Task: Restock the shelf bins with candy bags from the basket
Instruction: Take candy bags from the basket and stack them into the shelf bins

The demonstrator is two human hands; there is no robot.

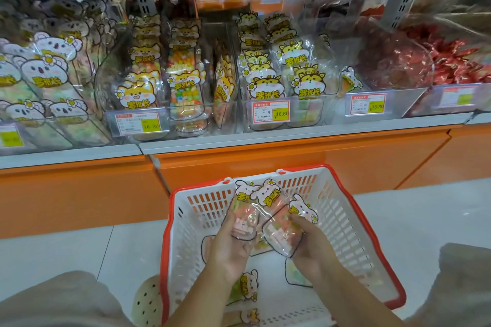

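Note:
A white basket with a red rim (370, 247) stands on the floor below the shelf. Above it my left hand (229, 248) holds two clear candy bags with pink rabbit labels (248, 207). My right hand (309, 243) grips a third rabbit candy bag (283, 233) beside them. More candy bags (247, 287) lie on the basket bottom, partly hidden by my arms. The clear shelf bins (225, 111) above hold candy bags with koala, cat and tiger labels. One bin (393, 99) right of the tiger bags holds a single rabbit bag (350, 79).
Price tags (271, 111) hang on the bin fronts. Red wrapped sweets (457, 61) fill bins at the right. An orange base panel (292, 167) runs under the shelf. My knees (53, 300) and a perforated shoe (147, 300) flank the basket on the white floor.

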